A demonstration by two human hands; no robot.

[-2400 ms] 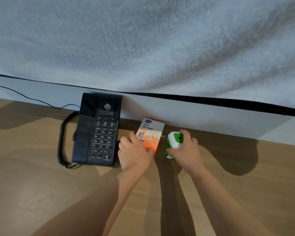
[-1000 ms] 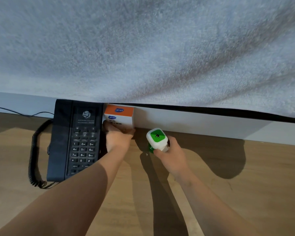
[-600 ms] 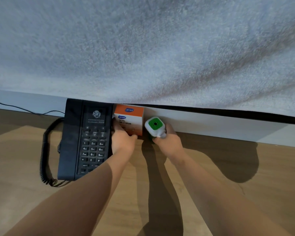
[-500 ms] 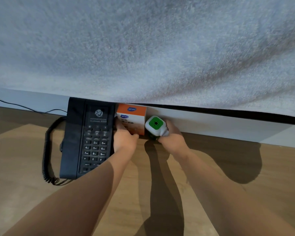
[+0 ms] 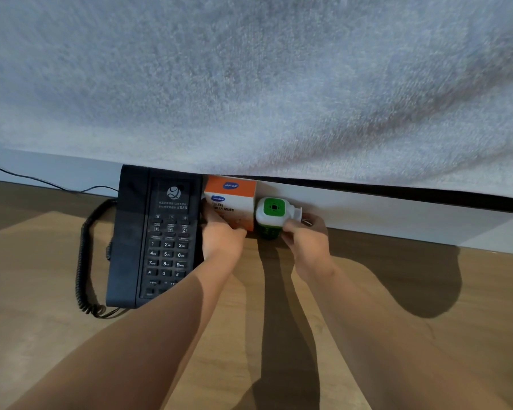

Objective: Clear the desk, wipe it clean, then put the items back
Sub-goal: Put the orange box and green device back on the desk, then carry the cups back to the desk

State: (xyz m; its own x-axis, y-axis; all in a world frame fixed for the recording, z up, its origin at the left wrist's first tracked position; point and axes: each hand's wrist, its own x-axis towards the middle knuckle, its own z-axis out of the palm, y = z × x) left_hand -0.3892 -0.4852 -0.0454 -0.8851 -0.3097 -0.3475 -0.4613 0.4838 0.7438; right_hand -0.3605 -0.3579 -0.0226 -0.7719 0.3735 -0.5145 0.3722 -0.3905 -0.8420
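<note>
An orange and white box (image 5: 233, 199) stands upright on the wooden desk (image 5: 71, 344) against the back wall, just right of a black telephone (image 5: 154, 235). My left hand (image 5: 221, 242) grips the box at its lower front. A white and green plug-in device (image 5: 273, 214) stands to the right of the box, close against it. My right hand (image 5: 307, 238) holds this device by its right side, fingers curled round it.
A coiled handset cord (image 5: 83, 261) loops at the phone's left, and a thin cable (image 5: 48, 182) runs along the wall. A grey textured wall (image 5: 249, 84) rises behind the desk. Bare wood lies to the right (image 5: 427, 291).
The box went from lying flat to standing against the wall beside the phone. My right hand carried the green device back and set it down right of the box.
</note>
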